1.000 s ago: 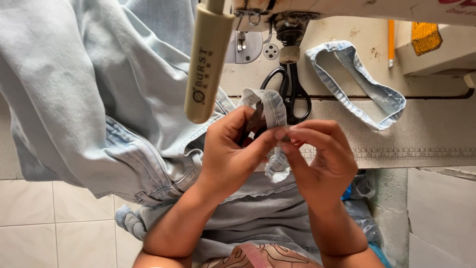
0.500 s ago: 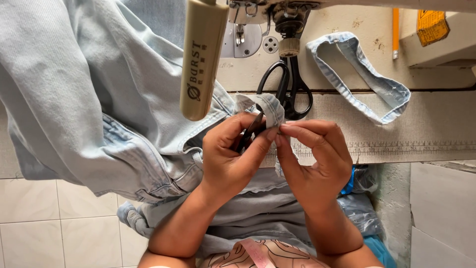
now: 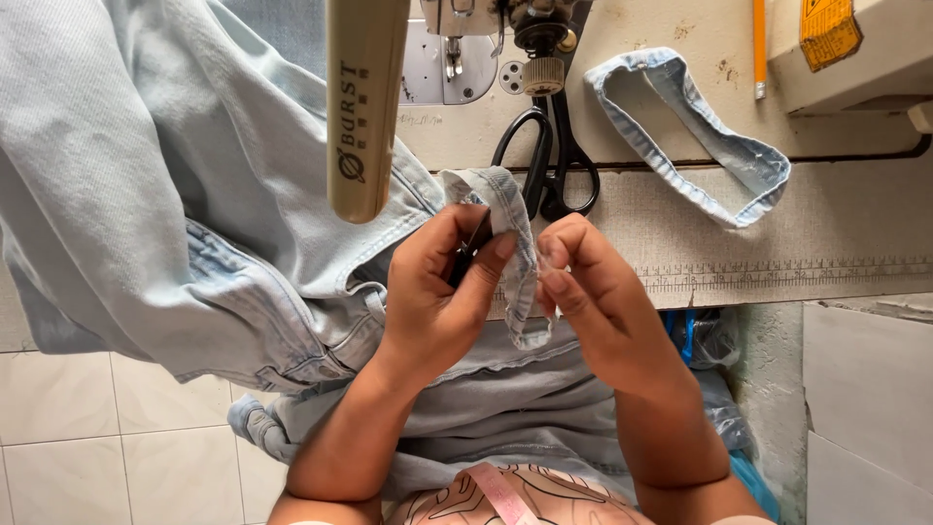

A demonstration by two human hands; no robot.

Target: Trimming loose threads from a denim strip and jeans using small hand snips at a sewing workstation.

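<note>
My left hand [image 3: 437, 292] pinches a narrow strip of light blue denim [image 3: 512, 255] between thumb and fingers, with a small dark tool partly hidden in the same grip. My right hand [image 3: 593, 287] pinches the strip's right edge with its fingertips. The strip hangs folded between both hands, just in front of the sewing table's edge. A pair of light blue jeans [image 3: 146, 185] drapes over the table's left side and down across my lap.
Black scissors [image 3: 549, 165] lie on the sewing table [image 3: 826, 224] behind my hands, under the sewing machine head [image 3: 505, 29]. A loop of denim band [image 3: 695, 126] rests to the right. A cream cylindrical bar [image 3: 364, 97] hangs over the jeans. Tiled floor lies at left.
Both hands have shifted slightly lower and left while working along the denim strip. The grip on the strip stays the same.
</note>
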